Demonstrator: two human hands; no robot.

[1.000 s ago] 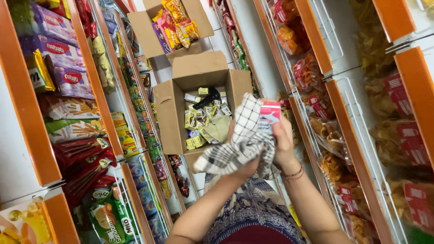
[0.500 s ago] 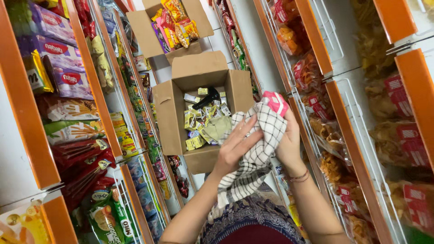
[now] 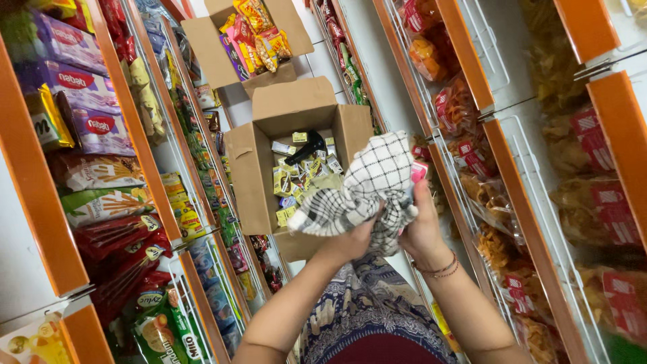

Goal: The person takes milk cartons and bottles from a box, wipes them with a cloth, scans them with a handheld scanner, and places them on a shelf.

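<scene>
Both hands clutch a soft, crumpled checked cloth [image 3: 364, 192], woven white with thin black lines. The left hand [image 3: 350, 239] grips from beneath; the right hand [image 3: 421, 226] presses it at three o'clock. A square cardboard box [image 3: 253, 168] sits open at ten o'clock.

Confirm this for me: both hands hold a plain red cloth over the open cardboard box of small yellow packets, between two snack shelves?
Not quite. The cloth is white with a black check, not plain red, as the head view shows. Both the left hand and right hand hold it over the open cardboard box of small yellow packets.
</scene>
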